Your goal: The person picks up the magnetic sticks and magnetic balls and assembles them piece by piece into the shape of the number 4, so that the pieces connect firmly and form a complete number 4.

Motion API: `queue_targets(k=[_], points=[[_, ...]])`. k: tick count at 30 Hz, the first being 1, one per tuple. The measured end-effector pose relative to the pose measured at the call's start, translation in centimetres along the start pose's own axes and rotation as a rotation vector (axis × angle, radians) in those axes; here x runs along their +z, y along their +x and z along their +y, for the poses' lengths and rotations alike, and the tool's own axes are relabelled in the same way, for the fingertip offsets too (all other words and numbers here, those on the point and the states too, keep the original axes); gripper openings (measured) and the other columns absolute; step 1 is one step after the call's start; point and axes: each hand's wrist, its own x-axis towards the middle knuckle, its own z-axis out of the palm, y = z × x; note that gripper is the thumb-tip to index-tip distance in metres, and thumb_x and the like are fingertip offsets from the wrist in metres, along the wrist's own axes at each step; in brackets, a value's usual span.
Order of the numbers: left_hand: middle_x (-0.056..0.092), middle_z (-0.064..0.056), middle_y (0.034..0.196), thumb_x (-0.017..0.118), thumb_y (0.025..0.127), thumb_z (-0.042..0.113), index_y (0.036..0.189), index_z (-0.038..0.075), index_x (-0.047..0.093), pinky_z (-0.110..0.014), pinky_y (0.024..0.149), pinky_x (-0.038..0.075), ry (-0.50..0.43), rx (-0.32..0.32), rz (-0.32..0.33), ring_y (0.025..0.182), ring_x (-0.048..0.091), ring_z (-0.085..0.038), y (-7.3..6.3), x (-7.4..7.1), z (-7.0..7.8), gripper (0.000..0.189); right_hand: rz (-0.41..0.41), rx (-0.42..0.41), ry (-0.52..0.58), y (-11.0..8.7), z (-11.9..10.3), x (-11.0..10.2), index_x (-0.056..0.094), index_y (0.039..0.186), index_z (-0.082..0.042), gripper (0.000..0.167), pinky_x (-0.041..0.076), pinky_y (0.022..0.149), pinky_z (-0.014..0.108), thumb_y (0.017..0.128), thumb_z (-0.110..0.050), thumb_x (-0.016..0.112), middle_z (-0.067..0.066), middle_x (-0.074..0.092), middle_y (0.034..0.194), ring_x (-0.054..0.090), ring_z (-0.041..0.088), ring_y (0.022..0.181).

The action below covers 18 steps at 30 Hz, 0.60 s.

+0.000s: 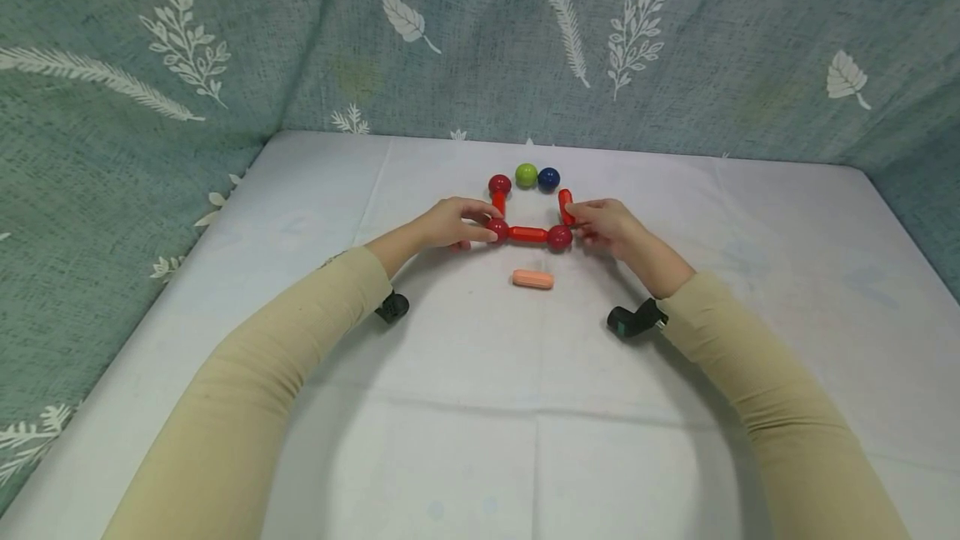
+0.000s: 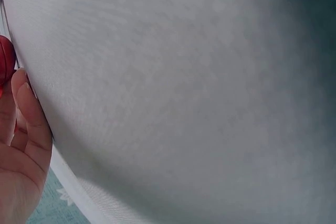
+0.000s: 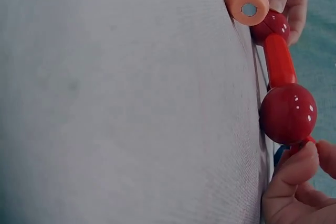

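The left hand (image 1: 448, 225) held a red ball (image 1: 500, 228) in its fingers; the right hand (image 1: 611, 227) pinched a red stick (image 1: 566, 202) beside a second red ball (image 1: 559, 237).

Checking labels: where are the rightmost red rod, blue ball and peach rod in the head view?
Rightmost red rod (image 1: 566, 198): head view, on its far part.
Blue ball (image 1: 549, 179): head view, middle of its visible side.
Peach rod (image 1: 532, 279): head view, mid-length.

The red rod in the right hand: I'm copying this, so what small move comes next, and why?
Probably press the red rod onto the red ball beside it: the right hand pinches the rod close to that ball, while the left hand holds another red ball.
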Motion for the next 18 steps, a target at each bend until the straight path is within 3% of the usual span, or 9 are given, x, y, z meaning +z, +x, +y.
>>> queue_targets(k=[11, 18], points=[[0.056, -0.005, 0.122, 0.067, 0.083, 0.029, 0.123, 0.021, 0.056, -0.023, 0.055, 0.041, -0.010, -0.007, 0.004, 0.058, 0.050, -0.014, 0.06, 0.04, -0.11, 0.042, -0.111, -0.066, 0.133, -0.13, 0.54, -0.51, 0.043, 0.118, 0.006, 0.032, 0.045, 0.059, 0.016, 0.094, -0.015, 0.050, 0.000, 0.054, 0.070, 0.052, 0.007, 0.064], [0.056, -0.005, 0.122, 0.067, 0.084, 0.029, 0.124, 0.021, 0.056, -0.023, 0.055, 0.041, -0.012, -0.010, 0.002, 0.058, 0.050, -0.014, 0.14, 0.03, -0.22, 0.042, -0.123, -0.066, 0.172, -0.22, 0.49, -0.56, 0.034, 0.128, 0.006, 0.043, 0.046, 0.058, 0.018, 0.093, -0.011, 0.051, 0.001, 0.056, 0.075, 0.054, 0.008, 0.062]])
